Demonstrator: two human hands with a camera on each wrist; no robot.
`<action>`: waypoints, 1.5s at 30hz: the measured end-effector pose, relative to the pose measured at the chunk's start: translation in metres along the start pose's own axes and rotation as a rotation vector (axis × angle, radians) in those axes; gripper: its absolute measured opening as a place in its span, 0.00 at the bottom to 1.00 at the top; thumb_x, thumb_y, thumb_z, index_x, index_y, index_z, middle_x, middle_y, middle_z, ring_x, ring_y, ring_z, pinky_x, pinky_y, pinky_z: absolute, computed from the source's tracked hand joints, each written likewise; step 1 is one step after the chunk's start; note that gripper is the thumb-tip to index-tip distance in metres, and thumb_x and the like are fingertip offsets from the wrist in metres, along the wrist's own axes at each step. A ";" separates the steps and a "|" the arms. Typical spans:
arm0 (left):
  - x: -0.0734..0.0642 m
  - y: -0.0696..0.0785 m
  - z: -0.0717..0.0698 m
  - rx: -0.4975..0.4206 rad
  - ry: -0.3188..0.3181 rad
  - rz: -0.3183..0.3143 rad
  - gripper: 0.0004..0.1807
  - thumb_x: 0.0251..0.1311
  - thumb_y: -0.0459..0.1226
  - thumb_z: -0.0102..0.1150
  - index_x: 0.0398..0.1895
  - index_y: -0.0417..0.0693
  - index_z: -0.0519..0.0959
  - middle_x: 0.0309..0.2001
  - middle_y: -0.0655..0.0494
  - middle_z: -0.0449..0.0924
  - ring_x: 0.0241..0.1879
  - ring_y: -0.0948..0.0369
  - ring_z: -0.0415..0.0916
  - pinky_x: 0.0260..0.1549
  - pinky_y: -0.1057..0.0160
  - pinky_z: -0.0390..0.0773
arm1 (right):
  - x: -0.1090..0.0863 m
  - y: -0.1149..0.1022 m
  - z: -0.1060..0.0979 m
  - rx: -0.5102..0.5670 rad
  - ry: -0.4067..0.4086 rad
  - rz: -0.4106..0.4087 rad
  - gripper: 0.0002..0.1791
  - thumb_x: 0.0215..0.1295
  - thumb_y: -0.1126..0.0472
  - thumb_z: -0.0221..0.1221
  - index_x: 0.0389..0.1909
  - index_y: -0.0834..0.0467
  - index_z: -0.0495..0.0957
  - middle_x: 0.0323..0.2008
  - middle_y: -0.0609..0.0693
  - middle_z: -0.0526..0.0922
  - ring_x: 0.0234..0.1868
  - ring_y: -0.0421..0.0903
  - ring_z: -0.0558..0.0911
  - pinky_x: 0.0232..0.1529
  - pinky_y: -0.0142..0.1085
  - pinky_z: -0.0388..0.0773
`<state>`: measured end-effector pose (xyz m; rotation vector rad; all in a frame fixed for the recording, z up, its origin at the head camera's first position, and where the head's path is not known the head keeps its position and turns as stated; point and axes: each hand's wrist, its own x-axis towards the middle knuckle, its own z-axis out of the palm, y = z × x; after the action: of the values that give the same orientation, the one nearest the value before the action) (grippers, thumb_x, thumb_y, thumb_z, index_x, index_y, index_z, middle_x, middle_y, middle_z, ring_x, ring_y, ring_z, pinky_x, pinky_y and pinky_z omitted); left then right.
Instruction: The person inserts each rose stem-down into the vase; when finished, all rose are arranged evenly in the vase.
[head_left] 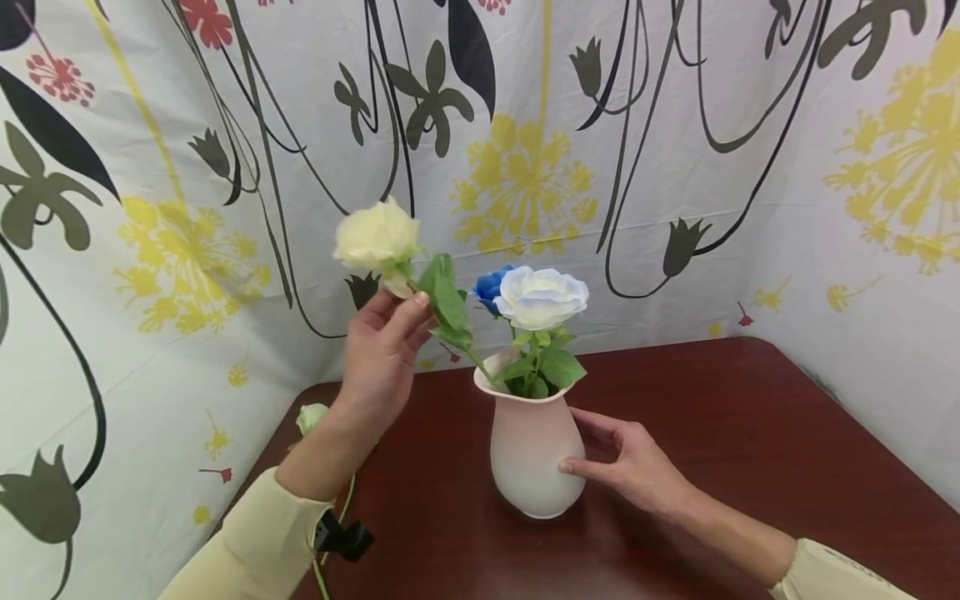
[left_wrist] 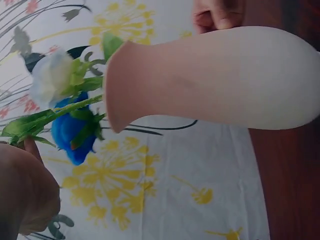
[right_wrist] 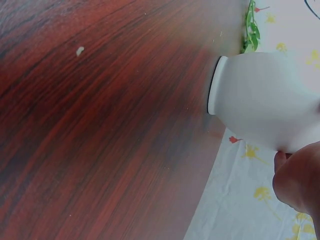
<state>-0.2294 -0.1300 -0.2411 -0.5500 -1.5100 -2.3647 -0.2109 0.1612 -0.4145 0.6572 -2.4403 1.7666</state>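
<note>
My left hand (head_left: 382,350) pinches the stem of a cream-white rose (head_left: 377,236) just below its bloom. That stem slants down to the right, its lower end inside the mouth of a pale pink-and-white vase (head_left: 536,458). A white rose with a bluish tint (head_left: 542,297) and a blue rose (left_wrist: 74,131) stand in the vase, their lower stems hidden by its wall. On the vase's right side, my right hand (head_left: 633,467) grips the body, thumb in front and fingers partly hidden behind. The vase stands upright on the table.
Another pale flower (head_left: 311,417) lies on the dark red-brown table (head_left: 697,400) at the left, partly covered by my left forearm. Behind and beside the table hangs a white cloth (head_left: 660,108) printed with flowers. A black device (head_left: 343,536) sits at my left wrist.
</note>
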 end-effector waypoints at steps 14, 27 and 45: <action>-0.021 -0.031 -0.034 0.565 -0.183 -0.366 0.27 0.68 0.35 0.71 0.69 0.40 0.79 0.64 0.45 0.81 0.66 0.52 0.76 0.69 0.51 0.72 | -0.001 0.003 0.001 0.020 0.002 -0.015 0.42 0.61 0.54 0.79 0.74 0.61 0.74 0.69 0.57 0.79 0.65 0.52 0.83 0.61 0.44 0.82; -0.025 -0.034 -0.104 0.660 -0.071 -0.411 0.26 0.75 0.39 0.66 0.72 0.40 0.76 0.64 0.47 0.83 0.60 0.60 0.82 0.63 0.60 0.77 | 0.000 0.002 0.001 0.003 0.015 0.008 0.44 0.59 0.52 0.80 0.74 0.60 0.74 0.69 0.56 0.79 0.65 0.52 0.83 0.60 0.45 0.82; -0.027 -0.055 -0.189 0.811 0.095 -0.455 0.24 0.76 0.37 0.64 0.70 0.35 0.76 0.62 0.44 0.84 0.55 0.61 0.85 0.48 0.71 0.82 | 0.000 0.003 0.001 -0.002 0.009 0.007 0.43 0.60 0.53 0.79 0.74 0.61 0.73 0.69 0.57 0.79 0.65 0.53 0.83 0.61 0.47 0.82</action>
<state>-0.2606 -0.2779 -0.3692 0.1139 -2.5118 -1.7302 -0.2120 0.1606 -0.4172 0.6407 -2.4414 1.7652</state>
